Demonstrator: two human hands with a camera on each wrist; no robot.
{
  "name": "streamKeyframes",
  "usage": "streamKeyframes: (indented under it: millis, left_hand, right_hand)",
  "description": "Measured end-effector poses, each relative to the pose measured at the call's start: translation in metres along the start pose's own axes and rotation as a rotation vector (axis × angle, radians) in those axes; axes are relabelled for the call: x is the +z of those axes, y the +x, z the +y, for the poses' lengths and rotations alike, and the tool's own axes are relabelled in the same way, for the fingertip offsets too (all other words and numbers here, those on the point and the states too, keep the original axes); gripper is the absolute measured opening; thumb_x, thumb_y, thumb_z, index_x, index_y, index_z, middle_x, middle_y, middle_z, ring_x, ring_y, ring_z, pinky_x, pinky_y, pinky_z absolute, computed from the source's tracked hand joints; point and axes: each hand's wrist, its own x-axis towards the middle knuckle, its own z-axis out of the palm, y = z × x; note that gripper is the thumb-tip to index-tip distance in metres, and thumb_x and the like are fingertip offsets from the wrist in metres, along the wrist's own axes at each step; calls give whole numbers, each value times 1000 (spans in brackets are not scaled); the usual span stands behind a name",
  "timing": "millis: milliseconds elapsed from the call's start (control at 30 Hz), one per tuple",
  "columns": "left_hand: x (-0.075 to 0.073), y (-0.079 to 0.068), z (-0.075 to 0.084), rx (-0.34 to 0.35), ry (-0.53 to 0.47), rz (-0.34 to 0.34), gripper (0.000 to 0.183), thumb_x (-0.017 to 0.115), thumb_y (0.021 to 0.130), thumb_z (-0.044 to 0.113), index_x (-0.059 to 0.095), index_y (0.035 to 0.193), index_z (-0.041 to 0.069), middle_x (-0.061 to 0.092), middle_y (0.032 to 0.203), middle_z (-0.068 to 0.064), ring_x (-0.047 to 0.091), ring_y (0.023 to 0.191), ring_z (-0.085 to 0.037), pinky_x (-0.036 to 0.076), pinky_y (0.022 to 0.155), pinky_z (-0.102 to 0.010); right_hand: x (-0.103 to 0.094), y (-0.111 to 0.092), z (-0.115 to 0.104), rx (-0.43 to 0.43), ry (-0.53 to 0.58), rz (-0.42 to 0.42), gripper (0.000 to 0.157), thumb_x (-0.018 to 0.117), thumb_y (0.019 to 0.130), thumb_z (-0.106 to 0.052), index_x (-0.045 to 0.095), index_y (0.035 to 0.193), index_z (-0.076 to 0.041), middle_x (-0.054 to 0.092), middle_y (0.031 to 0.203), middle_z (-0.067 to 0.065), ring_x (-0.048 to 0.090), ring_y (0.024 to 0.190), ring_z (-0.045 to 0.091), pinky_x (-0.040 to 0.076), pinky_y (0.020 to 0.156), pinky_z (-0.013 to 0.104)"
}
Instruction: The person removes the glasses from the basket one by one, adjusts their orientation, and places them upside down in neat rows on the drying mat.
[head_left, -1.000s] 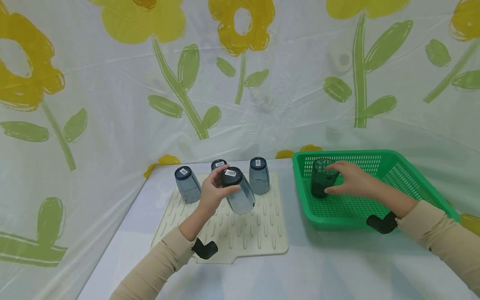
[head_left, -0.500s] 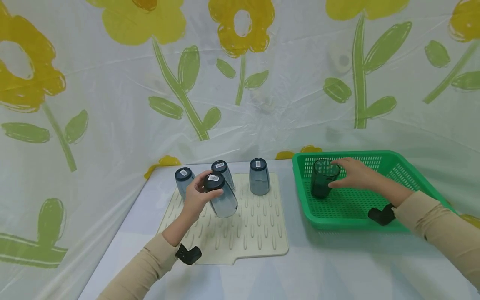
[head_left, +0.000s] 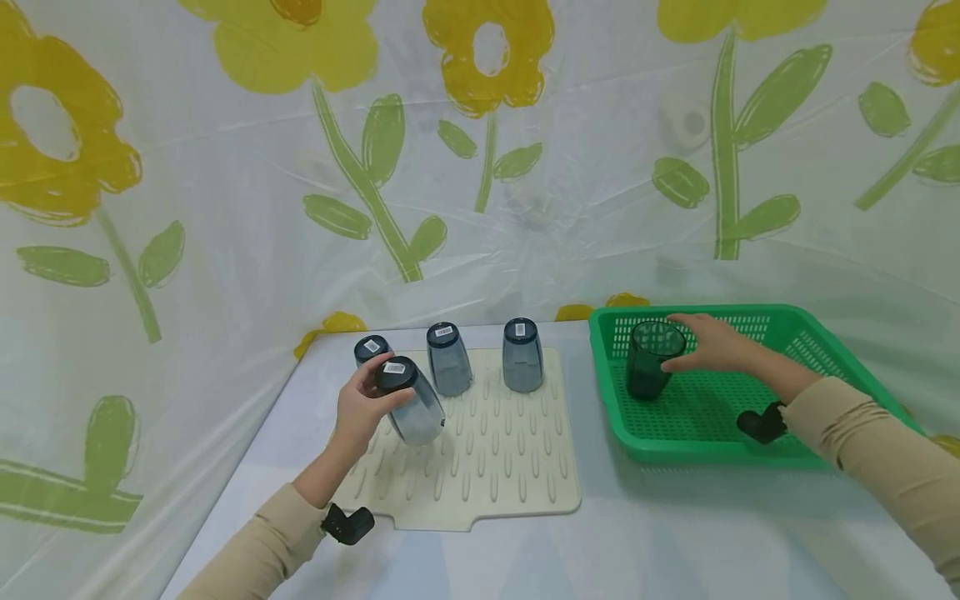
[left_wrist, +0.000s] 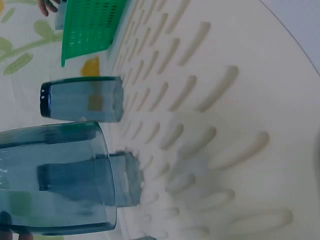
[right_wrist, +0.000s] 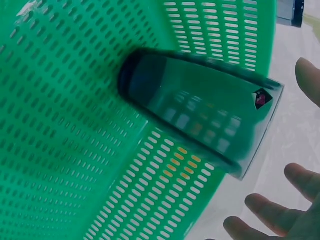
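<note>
Upside down over the cream ridged mat [head_left: 510, 479], a blue-tinted drinking glass [head_left: 420, 414] is held near its dark base by my left hand [head_left: 357, 412]. In the left wrist view this glass [left_wrist: 60, 217] tilts slightly, its rim close above the ridges. Three similar glasses stand inverted on the mat's back part: a left one [head_left: 370, 345] partly behind my hand, a middle one [head_left: 450, 367] and a right one [head_left: 522, 362]. My right hand [head_left: 716, 346] spreads its fingers beside an upright glass [head_left: 647, 367] inside the green basket [head_left: 720, 450]; the right wrist view shows the fingertips [right_wrist: 257, 202] apart from this glass [right_wrist: 195, 112].
The basket has slotted walls [right_wrist: 155, 185] and stands right of the mat on a pale tabletop [head_left: 540, 558]. A flower-printed sheet [head_left: 570, 233] hangs behind the table. Each forearm has a small black device [head_left: 348, 525] at the wrist.
My left hand has carried the inverted glass leftward and slightly nearer over the mat, uncovering the middle glass. My right hand has shifted little beside the glass in the basket.
</note>
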Motion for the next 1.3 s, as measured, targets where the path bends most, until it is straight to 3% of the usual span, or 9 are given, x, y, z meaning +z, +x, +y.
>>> streamKeyframes:
  millis: [200,900,1300]
  left_hand:
    - [-12,-2,-4,-52,16,26,64,72,75,4,46,133,10,51,124,-13,53,91,-3,46,76,-12]
    - [-56,-11,-32,-115,98,132,68,73,77,12,40,136,9,47,128,-8,47,95,4,43,75,-5]
    - [-68,-13,-43,-134,127,168,67,73,78,14,40,136,8,45,129,-8,44,98,5,40,74,-3]
  right_hand:
    - [4,3,-2,-14,44,-10,93,68,79,-41,21,139,11,23,134,42,24,119,57,33,85,67]
    - [14,16,-1,37,72,-41,100,70,76,-43,15,140,12,18,136,42,21,120,58,31,88,67]
    - [16,19,1,82,82,-58,102,69,76,-44,12,140,11,15,136,44,21,119,60,31,87,68]
